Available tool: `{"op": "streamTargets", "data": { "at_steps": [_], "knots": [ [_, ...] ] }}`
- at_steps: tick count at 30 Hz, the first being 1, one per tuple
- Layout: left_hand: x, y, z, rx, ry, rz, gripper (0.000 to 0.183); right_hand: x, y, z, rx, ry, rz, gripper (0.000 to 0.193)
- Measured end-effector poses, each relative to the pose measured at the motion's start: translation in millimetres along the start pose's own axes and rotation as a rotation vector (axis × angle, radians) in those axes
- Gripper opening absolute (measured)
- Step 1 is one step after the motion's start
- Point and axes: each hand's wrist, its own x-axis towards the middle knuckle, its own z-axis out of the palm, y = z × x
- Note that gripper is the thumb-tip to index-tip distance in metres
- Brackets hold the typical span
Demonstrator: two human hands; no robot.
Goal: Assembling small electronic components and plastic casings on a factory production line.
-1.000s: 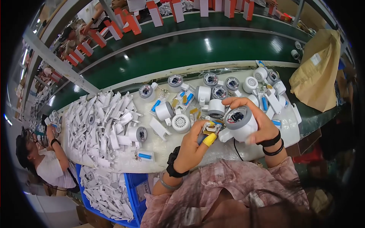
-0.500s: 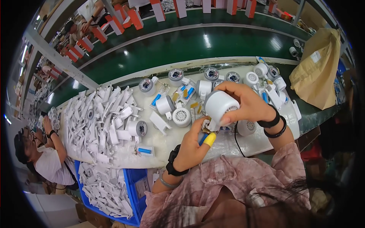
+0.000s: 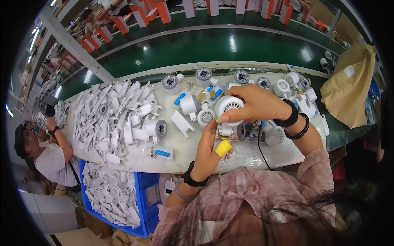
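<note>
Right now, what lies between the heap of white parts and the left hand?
In the head view: a white piece with a blue cylinder; farther forward, a grey-rimmed housing and white bracket.

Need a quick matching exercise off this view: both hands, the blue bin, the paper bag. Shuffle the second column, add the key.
Column 1
1. Left hand
2. Right hand
3. Blue bin
4. Brown paper bag

Column 2
A. Filled with loose white parts
B. Standing toward the right side of the view
C. Gripping a round white housing with a slotted face
D. Wearing a yellow wrap on a digit

Pairs: 1-D, 2-C, 3-A, 4-B
</note>
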Motion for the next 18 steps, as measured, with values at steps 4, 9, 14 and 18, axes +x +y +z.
{"op": "streamTargets", "data": {
  "at_steps": [4,9,14,18],
  "knots": [
    [1,7,-7,-0.086,-0.004,-0.030,0.052,15,-9,12,-0.257,0.011,-0.143,0.063],
    [6,21,-14,-0.107,0.056,-0.052,0.041,31,-15,34,-0.475,0.057,-0.263,0.055],
    [0,28,-26,-0.275,0.153,-0.079,0.040,40,-29,58,-0.547,0.147,-0.270,0.054],
    [-1,24,-37,-0.385,0.178,-0.042,0.041,47,-32,72,-0.492,0.150,-0.351,0.056]
  ]
}}
